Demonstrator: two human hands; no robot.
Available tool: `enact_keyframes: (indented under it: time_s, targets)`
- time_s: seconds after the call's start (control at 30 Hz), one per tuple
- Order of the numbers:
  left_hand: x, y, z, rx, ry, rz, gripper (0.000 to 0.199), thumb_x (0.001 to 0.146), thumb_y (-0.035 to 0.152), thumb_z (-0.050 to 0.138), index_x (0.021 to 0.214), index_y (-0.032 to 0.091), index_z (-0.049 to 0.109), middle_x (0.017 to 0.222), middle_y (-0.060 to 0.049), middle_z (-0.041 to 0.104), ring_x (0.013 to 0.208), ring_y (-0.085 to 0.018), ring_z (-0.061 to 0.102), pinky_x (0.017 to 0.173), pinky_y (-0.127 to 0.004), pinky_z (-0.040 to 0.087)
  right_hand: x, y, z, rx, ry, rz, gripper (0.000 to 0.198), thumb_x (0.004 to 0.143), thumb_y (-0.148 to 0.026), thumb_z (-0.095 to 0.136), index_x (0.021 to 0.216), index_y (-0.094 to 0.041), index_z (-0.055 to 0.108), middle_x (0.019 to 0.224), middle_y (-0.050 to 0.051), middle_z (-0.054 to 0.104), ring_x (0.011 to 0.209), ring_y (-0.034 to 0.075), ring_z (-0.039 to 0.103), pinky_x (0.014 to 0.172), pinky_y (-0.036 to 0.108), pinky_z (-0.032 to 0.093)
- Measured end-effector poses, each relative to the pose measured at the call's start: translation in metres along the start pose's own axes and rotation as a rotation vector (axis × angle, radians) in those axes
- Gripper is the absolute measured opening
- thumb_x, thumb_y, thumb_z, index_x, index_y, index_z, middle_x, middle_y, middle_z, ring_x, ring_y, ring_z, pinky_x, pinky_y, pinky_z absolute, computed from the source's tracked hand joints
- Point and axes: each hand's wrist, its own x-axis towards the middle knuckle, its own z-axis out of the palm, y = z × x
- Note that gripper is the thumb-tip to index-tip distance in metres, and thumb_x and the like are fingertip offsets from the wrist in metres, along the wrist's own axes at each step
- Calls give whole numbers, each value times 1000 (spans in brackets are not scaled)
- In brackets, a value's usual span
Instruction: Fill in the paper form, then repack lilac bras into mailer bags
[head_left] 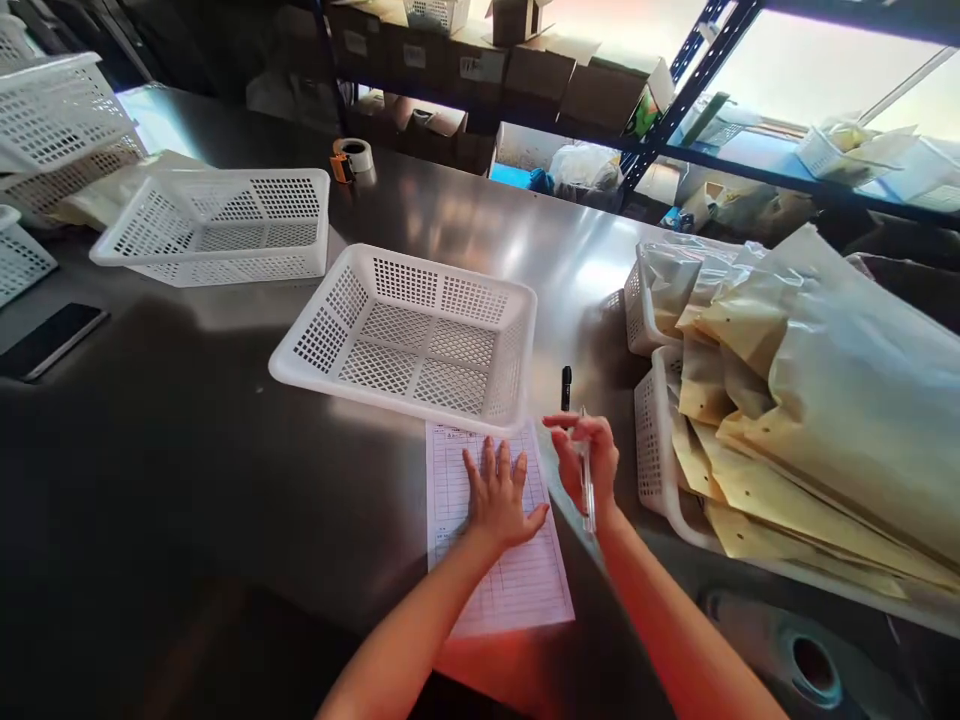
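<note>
Pen [588, 492] clamped in your right hand [598, 462], just right of the paper [516, 588]; its long axis runs away from you, left hand [500, 506] flat on it, fingers apart.

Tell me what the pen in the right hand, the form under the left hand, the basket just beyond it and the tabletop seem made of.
Pen: likely clear plastic, glossy; the barrel looks see-through.
Form: paper, matt; a thin, flat sheet with printed lines.
Basket: probably moulded plastic, satin; smooth rounded rim, lattice walls.
Tabletop: metal, perhaps brushed stainless steel; blurred, streaky reflections.
</note>
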Motion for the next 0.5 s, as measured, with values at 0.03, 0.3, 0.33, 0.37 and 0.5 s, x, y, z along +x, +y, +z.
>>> enact_keyframes:
  time_s: [0.03, 0.3, 0.33, 0.37, 0.5]
  targets:
    - [-3, 0, -6, -36, 0, 9, 78, 85, 65, 47, 146, 17, 43, 158, -18, 27, 148, -41, 9, 115, -72, 1, -16, -1, -7, -77, 40, 33, 21, 94, -44, 51, 87, -26, 42, 91, 5, 67, 84, 22, 66, 81, 43, 54]
    - [-73, -51, -59, -683, 211, -419, 41, 81, 30, 57, 121, 20, 60, 143, -12, 48, 142, -29, 32, 120, -52, 22, -113, 11, -10, -386, -27, 158, 29, 93, -38, 44, 84, -26, 69, 107, 11, 57, 98, 27, 62, 84, 48, 55]
    - [-79, -61, -61, -777, 231, -548, 43, 80, 29, 57, 122, 18, 57, 142, -14, 47, 138, -29, 38, 117, -49, 30, -113, 15, -4, -374, -16, 203, 31, 92, -39, 42, 95, -25, 68, 109, 12, 57, 99, 28, 62, 85, 48, 54]
    - [-82, -70, -63, -838, 240, -655, 46, 80, 29, 56, 124, 16, 53, 140, -16, 46, 133, -28, 44, 112, -46, 37, -111, 20, 1, -380, -9, 259, 37, 90, -42, 40, 104, -21, 66, 108, 15, 57, 100, 29, 61, 88, 50, 53]
    - [-72, -86, -62, -971, 189, -872, 57, 75, 28, 59, 128, 11, 45, 127, -19, 54, 112, -25, 61, 94, -34, 50, -93, 42, 21, -529, -92, 606, 73, 74, -60, 40, 114, -2, 59, 97, 27, 62, 100, 42, 60, 88, 58, 49]
